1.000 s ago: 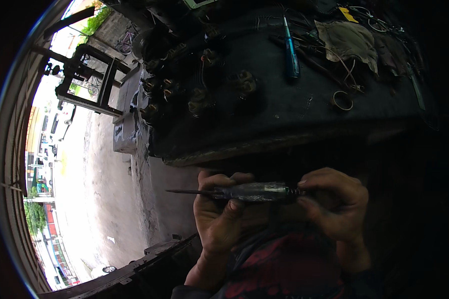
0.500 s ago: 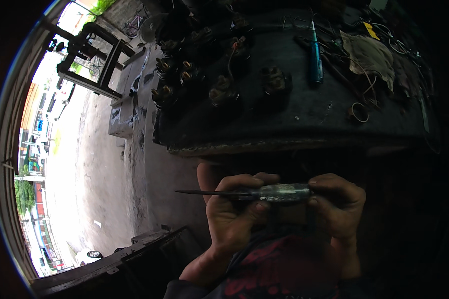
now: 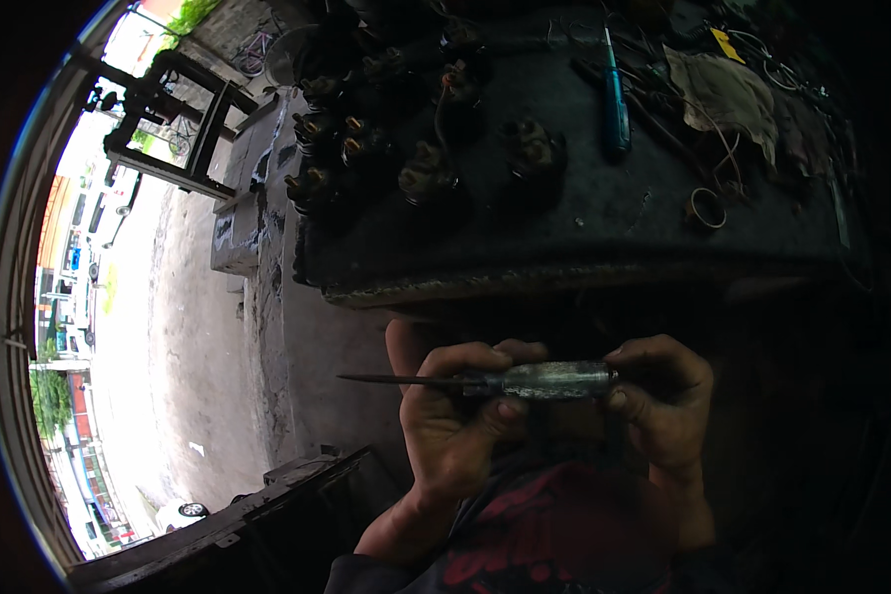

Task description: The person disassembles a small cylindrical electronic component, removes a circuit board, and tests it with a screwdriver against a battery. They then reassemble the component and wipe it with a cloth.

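A screwdriver-like tool [image 3: 556, 380] with a thin dark shaft tapering to a point and a worn, greyish, see-through-looking handle lies level across both hands in front of my body. My left hand [image 3: 452, 421] is closed around the front of the handle and the root of the shaft, thumb below and fingers above. The shaft sticks out past it to the left. At the butt end of the handle, my right hand [image 3: 668, 396] pinches the cap between thumb and fingers.
Beyond my hands is a dark workbench [image 3: 554, 238] with a rough front edge. Several dark parts with brass-coloured terminals [image 3: 426, 173], a blue-handled screwdriver [image 3: 617, 109], a ring [image 3: 708, 208] and a rag [image 3: 723, 94] lie on it. A metal frame [image 3: 178, 129] stands to the left.
The bench and hands sit slightly further left in the picture, the bench also a little higher or lower in parts. The grip on the tool looks the same.
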{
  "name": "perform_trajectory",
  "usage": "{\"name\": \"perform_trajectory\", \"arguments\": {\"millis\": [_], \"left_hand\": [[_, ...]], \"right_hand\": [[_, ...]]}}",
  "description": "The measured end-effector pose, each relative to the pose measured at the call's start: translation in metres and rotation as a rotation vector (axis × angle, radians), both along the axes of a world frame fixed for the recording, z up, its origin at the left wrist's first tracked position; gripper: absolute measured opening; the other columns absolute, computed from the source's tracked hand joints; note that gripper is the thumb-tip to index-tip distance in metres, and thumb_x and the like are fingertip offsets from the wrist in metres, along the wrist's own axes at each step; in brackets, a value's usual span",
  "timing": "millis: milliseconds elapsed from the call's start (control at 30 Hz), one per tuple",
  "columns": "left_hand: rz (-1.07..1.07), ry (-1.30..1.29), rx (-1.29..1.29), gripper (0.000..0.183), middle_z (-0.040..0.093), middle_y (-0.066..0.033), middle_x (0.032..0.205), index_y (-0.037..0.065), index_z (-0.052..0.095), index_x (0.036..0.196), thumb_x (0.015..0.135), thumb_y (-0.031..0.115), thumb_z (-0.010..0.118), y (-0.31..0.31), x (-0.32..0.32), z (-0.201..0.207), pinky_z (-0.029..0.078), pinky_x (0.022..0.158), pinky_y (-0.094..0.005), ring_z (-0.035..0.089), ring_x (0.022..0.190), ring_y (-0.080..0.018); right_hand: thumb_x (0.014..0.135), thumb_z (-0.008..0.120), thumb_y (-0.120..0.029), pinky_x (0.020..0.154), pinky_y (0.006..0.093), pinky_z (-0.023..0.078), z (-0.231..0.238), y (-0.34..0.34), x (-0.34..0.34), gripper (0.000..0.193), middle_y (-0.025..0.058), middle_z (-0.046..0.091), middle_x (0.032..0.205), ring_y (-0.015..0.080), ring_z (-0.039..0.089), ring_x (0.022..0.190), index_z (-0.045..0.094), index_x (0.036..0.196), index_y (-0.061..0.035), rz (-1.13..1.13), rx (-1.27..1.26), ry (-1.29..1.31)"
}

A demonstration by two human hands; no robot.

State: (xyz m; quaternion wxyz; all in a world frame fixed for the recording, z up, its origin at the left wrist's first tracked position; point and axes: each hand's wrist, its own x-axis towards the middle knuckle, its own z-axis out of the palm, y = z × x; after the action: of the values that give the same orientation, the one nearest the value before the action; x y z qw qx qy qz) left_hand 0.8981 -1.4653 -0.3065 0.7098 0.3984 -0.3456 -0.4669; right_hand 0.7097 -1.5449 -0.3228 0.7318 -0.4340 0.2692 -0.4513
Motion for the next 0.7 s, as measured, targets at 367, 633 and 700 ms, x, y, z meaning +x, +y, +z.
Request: {"name": "perform_trajectory", "arguments": {"millis": [367, 633, 700], "left_hand": [[0.015, 0.058, -0.007, 0.030, 0.066, -0.0211, 0.119, 0.000, 0.054, 0.116, 0.090, -0.004, 0.069, -0.0003, -0.0053, -0.0019, 0.059, 0.094, -0.0356, 0.065, 0.114, -0.0275], [0.001, 0.025, 0.019, 0.029, 0.066, -0.0232, 0.117, 0.000, 0.054, 0.116, 0.091, -0.005, 0.067, 0.0006, -0.0033, 0.0000, 0.058, 0.089, -0.0320, 0.068, 0.104, -0.0212], [0.001, 0.013, 0.026, 0.028, 0.067, -0.0229, 0.117, 0.000, 0.054, 0.116, 0.091, -0.005, 0.067, 0.0004, -0.0029, -0.0009, 0.058, 0.088, -0.0318, 0.068, 0.105, -0.0212]], "right_hand": [[0.080, 0.079, 0.004, 0.075, 0.0254, 0.060, -0.0001, 0.0004, -0.0048, 0.027, 0.0135, 0.073, 0.097, 0.0163, 0.072, 0.087, 0.070, 0.105, 0.0056, 0.013, -0.023, -0.042], [0.080, 0.080, 0.002, 0.072, 0.0253, 0.062, 0.0001, -0.0001, -0.0050, 0.026, 0.0161, 0.073, 0.097, 0.0174, 0.073, 0.086, 0.071, 0.103, 0.0061, 0.031, -0.080, -0.037], [0.079, 0.082, 0.001, 0.072, 0.0248, 0.061, -0.0023, -0.0004, -0.0043, 0.026, 0.0162, 0.073, 0.096, 0.0171, 0.072, 0.086, 0.071, 0.102, 0.0058, 0.024, -0.079, -0.051]]}}
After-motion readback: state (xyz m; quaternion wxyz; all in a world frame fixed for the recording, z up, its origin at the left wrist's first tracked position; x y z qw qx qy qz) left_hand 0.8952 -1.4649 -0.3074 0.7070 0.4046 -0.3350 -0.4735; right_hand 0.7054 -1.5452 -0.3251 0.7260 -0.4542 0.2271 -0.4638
